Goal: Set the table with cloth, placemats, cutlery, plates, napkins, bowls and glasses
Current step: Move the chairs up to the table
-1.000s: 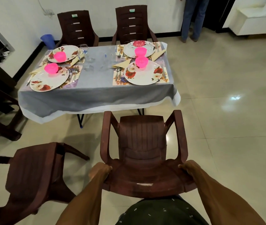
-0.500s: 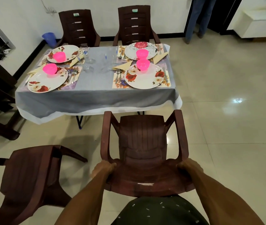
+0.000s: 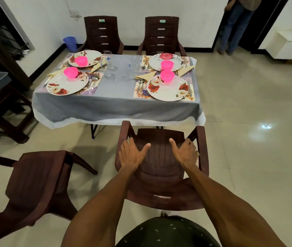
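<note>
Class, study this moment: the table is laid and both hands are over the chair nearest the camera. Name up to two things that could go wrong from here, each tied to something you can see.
1. The near chair sits right at the hanging tablecloth; pushing it in might snag the cloth and drag the placings.
2. The glasses stand clustered mid-table, so a bump to the table could topple them.
3. The left hand and right hand are open, gripping nothing, so the chair is uncontrolled.

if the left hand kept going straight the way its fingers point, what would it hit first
Probably the near chair's left armrest, then the tablecloth overhang. The left hand hovers open above the seat; depth is unclear.
</note>
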